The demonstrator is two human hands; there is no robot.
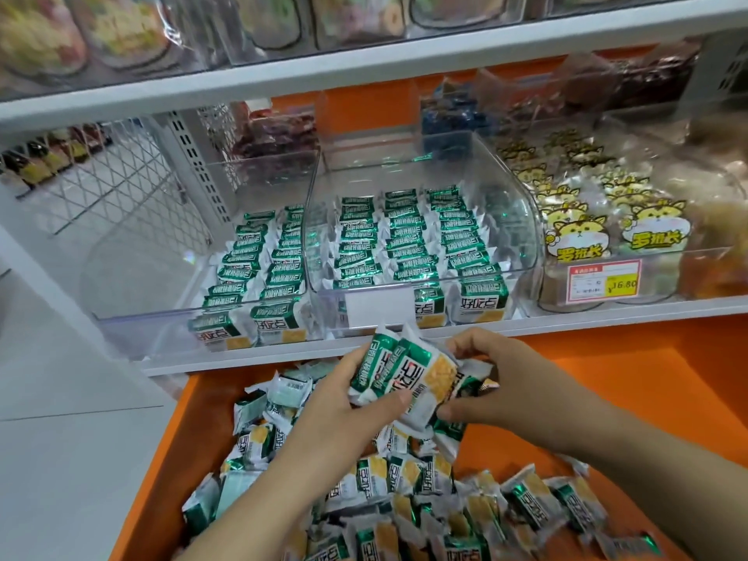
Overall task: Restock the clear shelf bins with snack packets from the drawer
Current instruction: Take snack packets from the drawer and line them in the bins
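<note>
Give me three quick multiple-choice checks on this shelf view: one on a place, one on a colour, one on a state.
1. Which bin carries the price tag?
A. left bin
B. middle bin
C. right bin

2. What colour is the drawer?
A. blue
B. orange
C. grey

3. The left hand and right hand are:
A. both empty
B. both holding one bunch of packets
C. resting flat on the shelf

Answers:
1 C: the red-bordered tag sits on the front of the bin with the cat packets.
2 B: its walls and floor are orange.
3 B: fingers of both hands curl round the bunch above the drawer.
</note>
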